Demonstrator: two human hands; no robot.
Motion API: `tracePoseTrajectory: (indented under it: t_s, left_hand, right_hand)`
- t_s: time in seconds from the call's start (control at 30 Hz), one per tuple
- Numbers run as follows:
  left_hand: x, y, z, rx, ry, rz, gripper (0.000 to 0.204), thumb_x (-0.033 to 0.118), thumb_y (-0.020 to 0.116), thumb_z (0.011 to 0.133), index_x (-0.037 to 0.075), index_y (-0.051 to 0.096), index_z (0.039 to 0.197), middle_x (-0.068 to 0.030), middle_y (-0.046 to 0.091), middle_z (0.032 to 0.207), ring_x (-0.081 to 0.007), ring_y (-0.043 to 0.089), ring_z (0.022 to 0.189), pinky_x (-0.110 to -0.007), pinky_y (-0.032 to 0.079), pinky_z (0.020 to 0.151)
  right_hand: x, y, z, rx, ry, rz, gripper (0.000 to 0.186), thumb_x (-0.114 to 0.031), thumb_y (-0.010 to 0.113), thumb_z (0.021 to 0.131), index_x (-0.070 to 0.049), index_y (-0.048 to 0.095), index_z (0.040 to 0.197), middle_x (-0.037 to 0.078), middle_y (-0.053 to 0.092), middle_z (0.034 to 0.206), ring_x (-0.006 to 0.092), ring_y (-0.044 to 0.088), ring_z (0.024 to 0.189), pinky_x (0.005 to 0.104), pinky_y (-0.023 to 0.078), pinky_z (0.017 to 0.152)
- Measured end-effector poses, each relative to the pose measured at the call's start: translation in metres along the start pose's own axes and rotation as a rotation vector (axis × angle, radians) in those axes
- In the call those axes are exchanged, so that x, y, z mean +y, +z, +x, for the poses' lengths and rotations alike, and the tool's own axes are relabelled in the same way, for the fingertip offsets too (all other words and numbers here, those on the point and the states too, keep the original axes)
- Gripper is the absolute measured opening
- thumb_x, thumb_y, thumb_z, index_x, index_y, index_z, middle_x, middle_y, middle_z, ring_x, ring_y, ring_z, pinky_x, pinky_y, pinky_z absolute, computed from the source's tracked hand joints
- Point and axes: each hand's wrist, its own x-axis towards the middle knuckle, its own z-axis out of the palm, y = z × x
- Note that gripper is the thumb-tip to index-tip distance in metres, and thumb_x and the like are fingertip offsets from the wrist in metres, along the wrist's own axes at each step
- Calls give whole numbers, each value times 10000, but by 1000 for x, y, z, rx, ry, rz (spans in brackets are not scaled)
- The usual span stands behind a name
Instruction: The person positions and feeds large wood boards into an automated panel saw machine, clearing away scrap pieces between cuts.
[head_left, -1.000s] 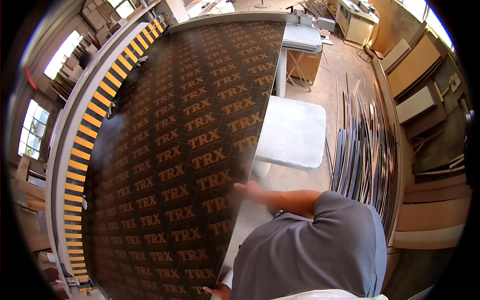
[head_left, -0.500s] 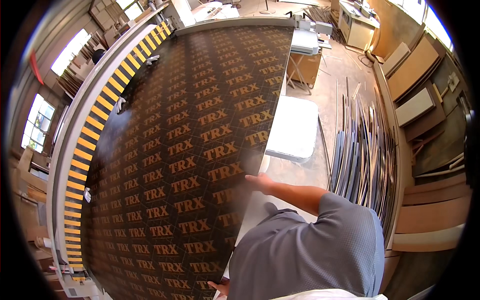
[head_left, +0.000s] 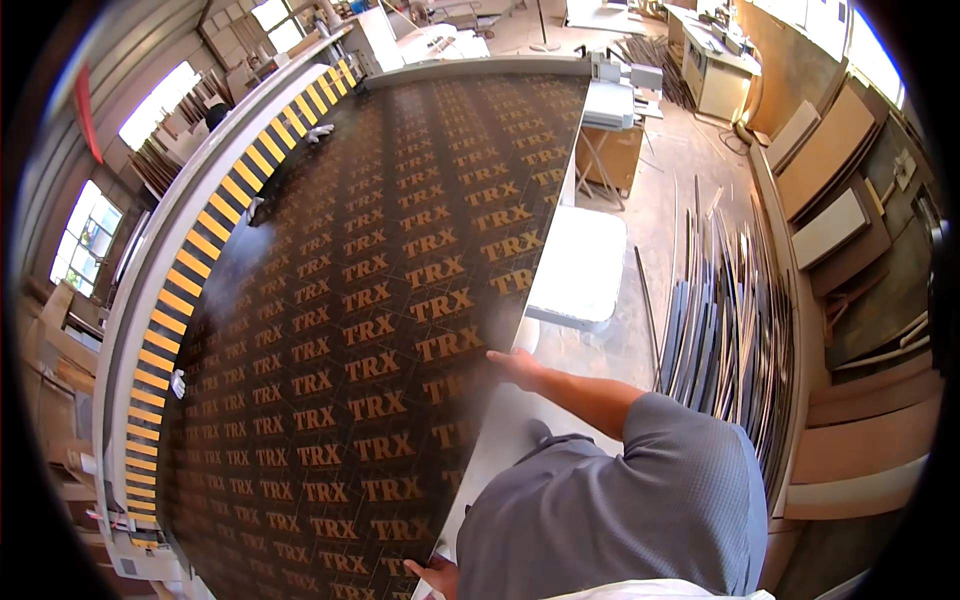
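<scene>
A large dark brown film-faced board (head_left: 330, 340) with rows of orange lettering lies flat on a panel saw, filling the middle of the view. My right hand (head_left: 515, 368) grips its near right edge, thumb on top and the other fingers mostly hidden. Lower down the same edge, my left hand (head_left: 435, 575) holds the board with its thumb above and fingers hidden beneath. Along the far left side, by a yellow-and-black striped beam (head_left: 185, 285), pale gloves (head_left: 320, 132) show at several spots; whether hands fill them all is hard to tell.
A white rounded table (head_left: 578, 268) adjoins the board's right edge. A metal fence (head_left: 470, 67) runs along the back. Thin strips (head_left: 715, 320) lie heaped on the floor at right, and board offcuts (head_left: 830, 150) lean on the wall. A workbench (head_left: 718, 75) stands at the back right.
The whole view has shifted and tilted slightly, so the beam and the table sit a little differently. Both my hands keep their hold on the board's edge; the left appears slightly higher.
</scene>
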Motion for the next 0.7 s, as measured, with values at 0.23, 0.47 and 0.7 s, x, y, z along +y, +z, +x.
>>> tracePoseTrajectory:
  t_s: [0.23, 0.47, 0.7]
  left_hand:
    - [-37, -49, 19, -372, 885, 1260, 565, 364, 661, 1059, -51, 539, 1423, -181, 721, 1184, -288, 658, 1068, -373, 522, 965]
    - [3, -17, -49, -74, -151, -39, 444, 483, 701, 1021, 40, 668, 1027, -30, 584, 864, -174, 537, 831, -317, 462, 747]
    - [9, 10, -40, -194, -222, 185, 404, 504, 710, 1012, 146, 582, 874, 35, 478, 737, -103, 437, 638, -261, 336, 560]
  right_hand:
    - [24, -1, 27, -50, 21, -100, 531, -413, 704, 1016, 112, 746, 1084, 152, 775, 970, 248, 752, 852, 367, 589, 757]
    - [18, 25, 20, -165, 38, -156, 580, -453, 689, 1011, 114, 743, 1115, 168, 781, 1068, 244, 748, 891, 361, 582, 784]
    - [35, -34, 48, -170, 51, -216, 671, -569, 669, 998, 54, 724, 1239, 172, 758, 1166, 302, 724, 1081, 421, 546, 947]
